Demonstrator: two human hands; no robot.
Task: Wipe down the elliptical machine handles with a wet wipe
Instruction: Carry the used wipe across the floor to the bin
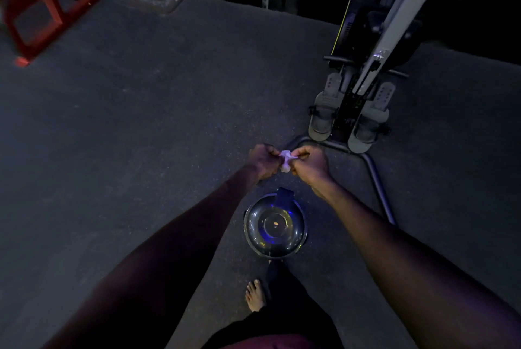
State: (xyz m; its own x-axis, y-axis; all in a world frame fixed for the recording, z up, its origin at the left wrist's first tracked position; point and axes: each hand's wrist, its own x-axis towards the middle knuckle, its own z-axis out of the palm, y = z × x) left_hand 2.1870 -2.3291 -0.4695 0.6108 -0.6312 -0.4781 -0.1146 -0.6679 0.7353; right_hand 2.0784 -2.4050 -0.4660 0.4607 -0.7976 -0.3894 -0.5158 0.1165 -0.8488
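A small crumpled white wet wipe [285,160] hangs between my two hands above the dark gym floor. My left hand [262,160] pinches its left side and my right hand [310,164] pinches its right side, both with fingers curled. The exercise machine [363,72] stands ahead and to the right, with grey foot pedals [321,116] and a slanted grey rail. Its black handle bar [335,59] lies across the frame, well beyond my hands.
A shiny metal bowl [275,226] sits on the floor just below my hands. My bare foot [255,295] is behind it. The machine's tubular base leg [380,193] runs along the right. A red metal frame [42,7] stands far left.
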